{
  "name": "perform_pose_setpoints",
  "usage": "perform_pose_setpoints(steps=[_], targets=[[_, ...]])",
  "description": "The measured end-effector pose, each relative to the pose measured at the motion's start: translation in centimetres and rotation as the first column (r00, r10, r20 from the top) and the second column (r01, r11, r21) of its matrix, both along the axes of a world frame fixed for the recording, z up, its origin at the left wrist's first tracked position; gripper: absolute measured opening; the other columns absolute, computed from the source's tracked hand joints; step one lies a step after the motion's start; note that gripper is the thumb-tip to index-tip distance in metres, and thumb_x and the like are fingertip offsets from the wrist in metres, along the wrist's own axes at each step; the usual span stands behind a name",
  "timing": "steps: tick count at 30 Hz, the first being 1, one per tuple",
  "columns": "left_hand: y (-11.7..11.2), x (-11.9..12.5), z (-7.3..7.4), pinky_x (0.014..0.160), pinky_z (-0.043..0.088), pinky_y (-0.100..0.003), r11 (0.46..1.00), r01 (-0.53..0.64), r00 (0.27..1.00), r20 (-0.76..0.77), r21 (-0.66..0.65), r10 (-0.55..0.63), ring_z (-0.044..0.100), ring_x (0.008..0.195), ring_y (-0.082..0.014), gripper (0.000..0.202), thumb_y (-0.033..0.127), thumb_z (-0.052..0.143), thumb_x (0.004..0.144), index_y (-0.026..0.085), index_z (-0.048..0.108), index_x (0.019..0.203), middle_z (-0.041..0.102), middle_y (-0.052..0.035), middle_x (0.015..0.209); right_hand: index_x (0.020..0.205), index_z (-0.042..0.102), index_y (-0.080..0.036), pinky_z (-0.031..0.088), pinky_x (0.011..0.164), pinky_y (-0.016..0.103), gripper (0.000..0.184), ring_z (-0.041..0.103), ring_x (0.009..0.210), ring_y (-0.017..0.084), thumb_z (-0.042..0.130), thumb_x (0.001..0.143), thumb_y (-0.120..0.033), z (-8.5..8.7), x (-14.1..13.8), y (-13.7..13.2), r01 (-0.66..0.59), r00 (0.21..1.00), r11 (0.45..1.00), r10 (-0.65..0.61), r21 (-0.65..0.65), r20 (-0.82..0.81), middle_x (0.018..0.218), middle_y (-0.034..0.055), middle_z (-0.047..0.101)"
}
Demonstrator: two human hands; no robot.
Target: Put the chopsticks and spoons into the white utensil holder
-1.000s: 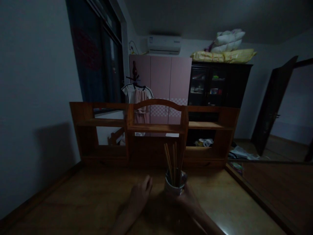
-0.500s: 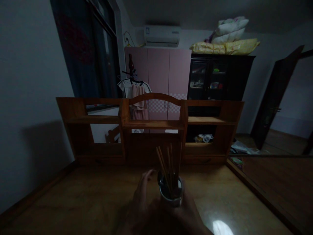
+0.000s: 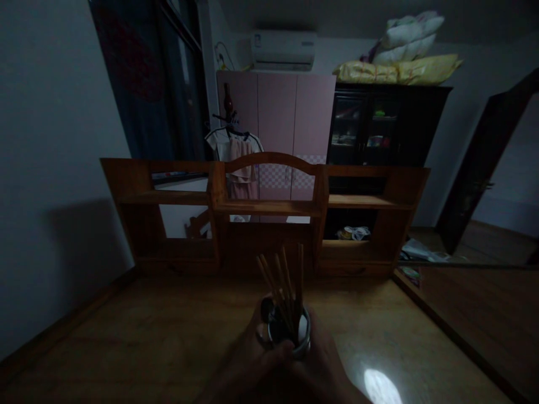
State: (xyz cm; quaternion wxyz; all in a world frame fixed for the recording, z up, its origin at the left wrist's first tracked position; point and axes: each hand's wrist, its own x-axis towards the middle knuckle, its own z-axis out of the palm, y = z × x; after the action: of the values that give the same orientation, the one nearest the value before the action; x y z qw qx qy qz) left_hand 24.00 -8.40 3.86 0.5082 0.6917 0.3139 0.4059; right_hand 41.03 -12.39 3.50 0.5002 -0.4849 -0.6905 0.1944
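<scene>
Cup (image 3: 302, 338) of chopsticks (image 3: 281, 278) (dim light) clasped between my left hand (image 3: 248, 362) and right hand (image 3: 322, 365) at the wooden desk (image 3: 126, 348).

A: Is any writing showing anywhere?
B: Nothing is reading clearly. A small blue sticker (image 3: 257, 38) is sitting on the air conditioner (image 3: 283, 49), but it is blurring in the dim light.
A: And the cup (image 3: 302, 343)?
B: It is showing no legible marks.

cup (image 3: 301, 338) | white, upright, low centre | chopsticks (image 3: 287, 280) | wooden, standing inside, leaning left
</scene>
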Motion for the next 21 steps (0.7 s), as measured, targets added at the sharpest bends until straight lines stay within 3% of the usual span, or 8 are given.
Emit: perform_pose_setpoints(steps=[5,9,11,13,17,21], targets=[[-0.1,-0.2,1.6,0.103,0.041,-0.044,0.982,0.135,0.990,0.045,-0.130,-0.130,0.052,0.122,-0.0304,0.067,0.038,0.072,0.076,0.032,0.044,0.136,0.061,-0.0057,0.128,0.132,0.036,-0.024,0.055,0.080,0.039,0.077,0.064,0.100,0.029,0.071,0.063,-0.021,0.0,0.0,-0.2,0.031,0.998,0.997,-0.035,0.066,0.060,0.117,0.0103,0.062],[-0.6,-0.5,3.1,0.110,0.032,-0.048,0.927,0.325,0.929,0.246,-0.190,-0.276,0.046,0.128,-0.0284,0.075,0.035,0.073,0.076,0.034,0.036,0.141,0.055,-0.0047,0.136,0.131,0.038,-0.024,0.057,0.078,0.039,0.074,0.065,0.099,0.030,0.073,0.065,-0.026,0.7,-0.1,-0.6,0.016,0.998,0.999,-0.019,0.044,0.062,0.116,0.0102,0.063],[-0.4,-0.5,2.7,0.111,0.031,-0.047,0.913,0.338,0.918,0.292,-0.228,-0.267,0.046,0.129,-0.0268,0.074,0.028,0.071,0.078,0.035,0.034,0.142,0.054,-0.0036,0.138,0.133,0.038,-0.024,0.055,0.083,0.042,0.075,0.063,0.105,0.031,0.074,0.067,-0.029,0.8,-0.1,-0.7,0.018,0.998,0.997,-0.022,0.072,0.054,0.120,0.0104,0.062],[0.3,-0.3,1.4,0.110,0.033,-0.046,0.929,0.296,0.925,0.312,-0.224,-0.219,0.045,0.130,-0.0273,0.075,0.024,0.073,0.076,0.035,0.037,0.141,0.055,-0.0032,0.137,0.134,0.037,-0.026,0.053,0.089,0.043,0.075,0.060,0.110,0.031,0.073,0.068,-0.029,0.8,-0.2,-0.6,-0.001,0.999,0.996,-0.002,0.091,0.038,0.124,0.0091,0.060],[2.1,0.2,-1.4,0.110,0.033,-0.048,0.967,0.222,0.932,0.317,-0.123,-0.174,0.049,0.125,-0.0332,0.087,0.029,0.086,0.060,0.030,0.045,0.137,0.059,-0.0071,0.132,0.136,0.037,-0.028,0.049,0.097,0.041,0.071,0.056,0.116,0.027,0.069,0.073,-0.023,1.1,-0.3,-0.4,-0.068,0.998,0.993,0.066,0.094,0.016,0.130,0.0062,0.055],[2.1,0.0,-1.0,0.113,0.030,-0.049,0.950,0.264,0.939,0.271,-0.166,-0.214,0.045,0.129,-0.0332,0.082,0.030,0.084,0.062,0.027,0.047,0.135,0.060,-0.0075,0.130,0.134,0.040,-0.029,0.046,0.100,0.041,0.070,0.052,0.119,0.026,0.068,0.071,-0.020,1.5,-0.3,-0.2,-0.053,0.998,0.989,0.048,0.141,0.036,0.132,0.0046,0.053]])
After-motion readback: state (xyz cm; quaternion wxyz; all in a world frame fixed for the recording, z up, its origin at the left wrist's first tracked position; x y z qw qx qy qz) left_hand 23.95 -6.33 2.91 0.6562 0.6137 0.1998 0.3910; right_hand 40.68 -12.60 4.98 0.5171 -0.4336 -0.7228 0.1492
